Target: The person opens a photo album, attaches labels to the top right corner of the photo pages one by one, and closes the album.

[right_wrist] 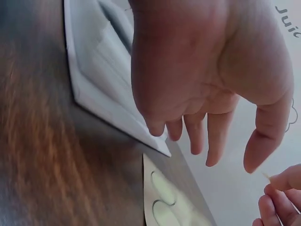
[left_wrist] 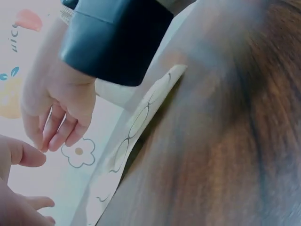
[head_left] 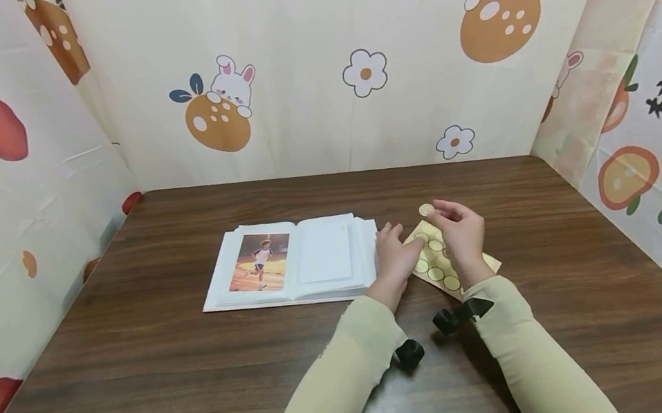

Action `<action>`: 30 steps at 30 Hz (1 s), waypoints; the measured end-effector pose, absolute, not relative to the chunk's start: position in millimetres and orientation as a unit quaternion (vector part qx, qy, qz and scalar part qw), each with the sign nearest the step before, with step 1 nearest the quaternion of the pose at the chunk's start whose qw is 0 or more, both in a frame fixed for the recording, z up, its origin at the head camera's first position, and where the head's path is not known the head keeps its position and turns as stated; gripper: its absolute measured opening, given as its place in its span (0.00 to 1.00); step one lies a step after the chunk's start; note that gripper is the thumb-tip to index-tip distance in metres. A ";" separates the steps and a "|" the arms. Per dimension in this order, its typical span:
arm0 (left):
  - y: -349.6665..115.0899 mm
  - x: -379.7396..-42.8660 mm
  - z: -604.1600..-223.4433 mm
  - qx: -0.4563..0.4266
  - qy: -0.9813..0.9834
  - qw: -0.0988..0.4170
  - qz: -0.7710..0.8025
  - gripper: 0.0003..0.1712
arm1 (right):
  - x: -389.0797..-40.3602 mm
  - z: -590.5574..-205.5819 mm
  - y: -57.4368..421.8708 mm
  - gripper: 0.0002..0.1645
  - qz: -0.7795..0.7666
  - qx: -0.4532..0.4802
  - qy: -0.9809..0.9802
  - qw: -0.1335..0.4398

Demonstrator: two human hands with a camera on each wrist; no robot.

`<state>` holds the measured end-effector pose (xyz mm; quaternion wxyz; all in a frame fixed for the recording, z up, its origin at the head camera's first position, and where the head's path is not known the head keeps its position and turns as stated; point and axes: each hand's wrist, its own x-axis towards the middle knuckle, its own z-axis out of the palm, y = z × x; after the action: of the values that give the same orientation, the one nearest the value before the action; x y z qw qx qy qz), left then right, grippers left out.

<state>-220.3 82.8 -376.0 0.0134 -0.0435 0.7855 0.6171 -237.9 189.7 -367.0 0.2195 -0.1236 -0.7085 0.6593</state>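
Between thumb and fingers, my right hand (head_left: 463, 238) pinches a small round yellowish sticker (head_left: 426, 210), raised above the far corner of the sticker sheet (head_left: 435, 272). In the right wrist view the sticker (right_wrist: 266, 178) is seen edge-on as a thin sliver. The sheet carries several outlined circles and lies angled on the table, partly hidden under my right hand. My left hand (head_left: 397, 257) is at the sheet's left side, its thumb near the circles. Its fingers (right_wrist: 216, 136) extend loosely and hold nothing. Whether its thumb touches the sheet, I cannot tell.
Left of my hands an open photo album (head_left: 295, 260) lies flat. A photo (head_left: 260, 263) of a running child is on its left page, and a white rectangular sheet (head_left: 325, 254) on its right page. Printed curtains (head_left: 304, 98) border the brown wooden table (head_left: 170, 367).
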 end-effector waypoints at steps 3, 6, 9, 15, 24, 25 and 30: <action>78.2 -221.2 -374.8 -0.036 0.779 0.010 0.626 0.31 | -238.2 -365.2 188.3 0.17 0.670 -0.135 -0.702 0.200; 71.1 -221.8 -371.4 -0.022 0.770 0.018 0.638 0.30 | -238.7 -363.8 187.1 0.15 0.678 -0.150 -0.695 0.186; 62.8 -222.3 -367.3 -0.003 0.772 0.020 0.635 0.29 | -239.7 -363.8 186.3 0.08 0.698 -0.157 -0.674 0.183; 48.2 -225.5 -361.7 0.035 0.794 -0.005 0.608 0.25 | -241.2 -364.6 183.9 0.03 0.737 -0.144 -0.635 0.181; 24.2 -230.2 -360.0 0.040 0.812 -0.041 0.581 0.20 | -241.2 -365.0 180.0 0.07 0.739 -0.137 -0.638 0.166; 21.5 -230.4 -360.1 0.038 0.813 -0.043 0.580 0.19 | -241.3 -365.0 179.1 0.05 0.741 -0.133 -0.637 0.167; 9.2 -231.6 -360.6 0.022 0.826 -0.058 0.560 0.17 | -243.1 -364.1 175.9 0.05 0.742 -0.121 -0.639 0.162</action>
<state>-231.6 9.2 -360.6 -0.0582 0.0222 0.8262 0.5599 -243.1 175.9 -364.1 0.1620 -0.1211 -0.6394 0.7418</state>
